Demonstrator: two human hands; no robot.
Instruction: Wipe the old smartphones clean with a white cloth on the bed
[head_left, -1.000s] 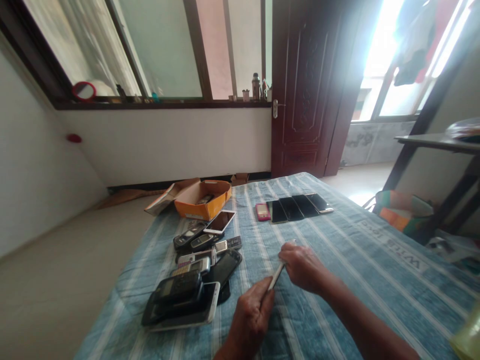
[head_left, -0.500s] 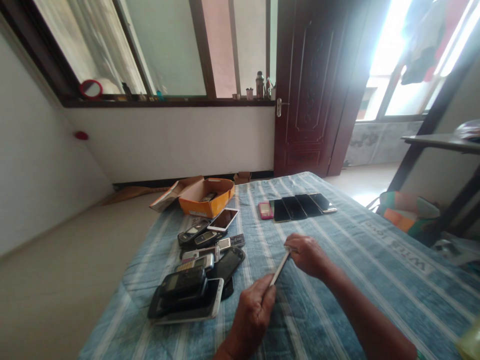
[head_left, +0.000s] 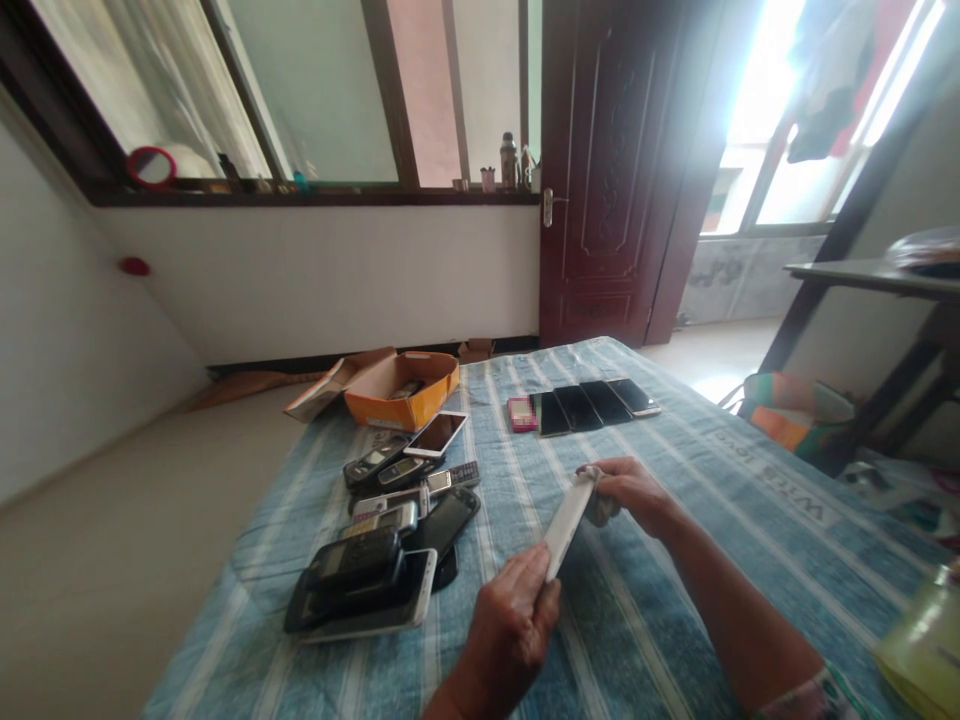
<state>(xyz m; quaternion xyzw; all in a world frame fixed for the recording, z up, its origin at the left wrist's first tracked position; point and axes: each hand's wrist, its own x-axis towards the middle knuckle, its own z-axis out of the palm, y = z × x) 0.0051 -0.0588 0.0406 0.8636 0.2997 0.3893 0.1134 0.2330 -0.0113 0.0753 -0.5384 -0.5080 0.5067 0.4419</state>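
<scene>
My left hand [head_left: 514, 620] is closed around the near end of a white smartphone [head_left: 568, 522], held tilted above the bed, its pale face turned up toward me. At the phone's far end my right hand [head_left: 634, 488] pinches a small greyish cloth [head_left: 602, 508], which wraps over that edge. To the left lies a heap of old mobile phones: a black one [head_left: 356, 562] on top of a large white-edged one [head_left: 412, 600], a dark touchscreen phone [head_left: 448, 525] and a keypad phone [head_left: 454, 478]. A white phone [head_left: 437, 434] lies behind them.
An orange cardboard box [head_left: 401, 408] stands open at the bed's far left. Several dark smartphones [head_left: 577, 408] lie in a row beside a pink-edged item [head_left: 523, 414]. Blue striped cloth [head_left: 645, 620] covers the bed. A yellowish translucent container [head_left: 922, 640] is at the right edge.
The white phone has turned from edge-on to show its broad pale face. The cloth in my right hand now shows at its far end. The view has shifted slightly right.
</scene>
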